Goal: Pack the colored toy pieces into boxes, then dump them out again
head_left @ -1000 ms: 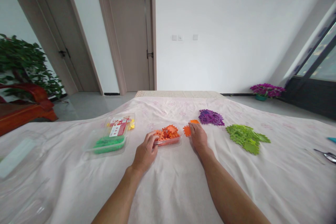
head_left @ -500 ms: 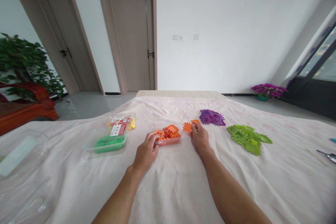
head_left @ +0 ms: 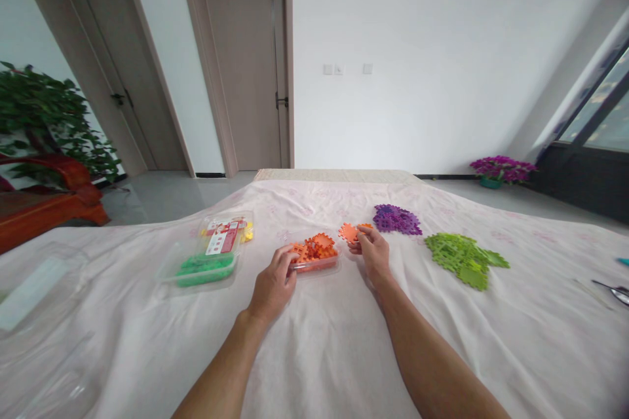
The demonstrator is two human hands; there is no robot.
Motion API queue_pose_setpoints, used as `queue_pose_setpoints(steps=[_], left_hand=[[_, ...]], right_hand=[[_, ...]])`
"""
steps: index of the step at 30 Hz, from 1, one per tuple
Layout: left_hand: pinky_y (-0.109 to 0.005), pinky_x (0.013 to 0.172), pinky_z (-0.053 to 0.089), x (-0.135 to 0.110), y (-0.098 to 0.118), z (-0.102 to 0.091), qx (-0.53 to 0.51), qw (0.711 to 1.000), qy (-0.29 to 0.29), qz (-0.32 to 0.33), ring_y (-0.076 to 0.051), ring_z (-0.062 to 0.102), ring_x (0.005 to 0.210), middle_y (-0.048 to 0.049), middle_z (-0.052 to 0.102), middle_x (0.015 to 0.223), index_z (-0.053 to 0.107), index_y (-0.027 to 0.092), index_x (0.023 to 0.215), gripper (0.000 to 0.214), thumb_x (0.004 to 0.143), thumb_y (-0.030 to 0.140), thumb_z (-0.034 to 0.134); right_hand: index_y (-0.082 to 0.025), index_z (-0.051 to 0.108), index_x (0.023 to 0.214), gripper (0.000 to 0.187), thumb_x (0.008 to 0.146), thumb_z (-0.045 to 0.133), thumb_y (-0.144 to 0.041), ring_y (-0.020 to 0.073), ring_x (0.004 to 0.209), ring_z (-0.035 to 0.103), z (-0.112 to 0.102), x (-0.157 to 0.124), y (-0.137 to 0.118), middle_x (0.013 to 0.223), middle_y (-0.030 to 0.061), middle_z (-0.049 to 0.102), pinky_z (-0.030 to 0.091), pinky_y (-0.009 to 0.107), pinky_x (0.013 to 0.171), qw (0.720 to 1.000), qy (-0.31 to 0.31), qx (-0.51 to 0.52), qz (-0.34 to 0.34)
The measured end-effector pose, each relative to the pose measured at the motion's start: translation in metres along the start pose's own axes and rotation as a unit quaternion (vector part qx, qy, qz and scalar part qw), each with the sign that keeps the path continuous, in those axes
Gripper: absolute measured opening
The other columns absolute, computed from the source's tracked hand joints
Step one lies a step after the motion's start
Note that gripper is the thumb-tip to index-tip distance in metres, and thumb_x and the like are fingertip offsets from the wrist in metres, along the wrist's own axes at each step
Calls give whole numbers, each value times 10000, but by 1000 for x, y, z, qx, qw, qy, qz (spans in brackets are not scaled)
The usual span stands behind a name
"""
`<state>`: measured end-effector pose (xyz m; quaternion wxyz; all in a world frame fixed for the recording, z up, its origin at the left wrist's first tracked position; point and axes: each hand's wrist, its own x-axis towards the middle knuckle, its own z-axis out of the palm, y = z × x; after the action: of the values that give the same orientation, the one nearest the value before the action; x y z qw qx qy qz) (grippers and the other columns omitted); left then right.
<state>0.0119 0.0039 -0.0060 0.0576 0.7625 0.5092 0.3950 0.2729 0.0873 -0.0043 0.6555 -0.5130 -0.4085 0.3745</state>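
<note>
An orange piece is pinched by the right hand just right of the box, whose left end is held by the left hand.

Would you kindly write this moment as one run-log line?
left hand: at left end of clear tub | tub contents: orange pieces | right hand: holding single orange piece | beyond right hand: purple pile

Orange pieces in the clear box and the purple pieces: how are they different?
The orange pieces sit in a clear box, while the purple pieces lie in a heap on the tablecloth. The left hand touches the orange pieces' box; neither hand touches the purple pieces. The orange pieces look bright, the purple ones darker. Both kinds have notched edges.
</note>
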Motion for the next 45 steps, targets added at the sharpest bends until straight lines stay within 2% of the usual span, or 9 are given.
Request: queue_pose_setpoints(steps=[6,11,24,34,45], left_hand=[[-317,913,562,0,1,0,3,1000,-3,-4,-182,611,1173,-32,533,1375,550,271,1168,392,841,59,512],[-315,893,569,0,2,-1,3,1000,-5,-6,-185,617,1161,-35,528,1381,546,274,1170,395,841,59,509],[-332,898,572,1,2,-1,-2,1000,-3,-5,-189,629,1141,-42,533,1376,549,270,1163,378,849,65,507],[-345,925,565,0,1,-1,-3,1000,-3,-3,-193,613,1170,-41,531,1375,545,272,1165,393,840,55,510],[-314,881,576,1,1,-1,2,1000,-1,-6,-185,632,1139,-41,539,1368,553,271,1161,380,843,66,515]], right_hand=[[-151,625,1060,438,684,675,-370,179,556,681,6,-7,-9,660,4,675,562,282,502,999,-17,33,27],[-152,649,980,392,649,675,-360,145,484,618,12,-11,-10,576,-14,645,526,261,493,997,-57,3,54],[-155,688,882,315,649,666,-367,131,507,567,14,-18,-16,597,-18,622,460,244,501,995,-82,-48,-9],[-167,689,822,249,650,651,-342,126,502,548,14,-17,-12,603,-21,620,439,239,491,994,-89,-52,-20],[-170,685,794,201,672,634,-321,125,525,539,13,-16,-5,619,-14,620,427,231,501,992,-106,-59,-30]])
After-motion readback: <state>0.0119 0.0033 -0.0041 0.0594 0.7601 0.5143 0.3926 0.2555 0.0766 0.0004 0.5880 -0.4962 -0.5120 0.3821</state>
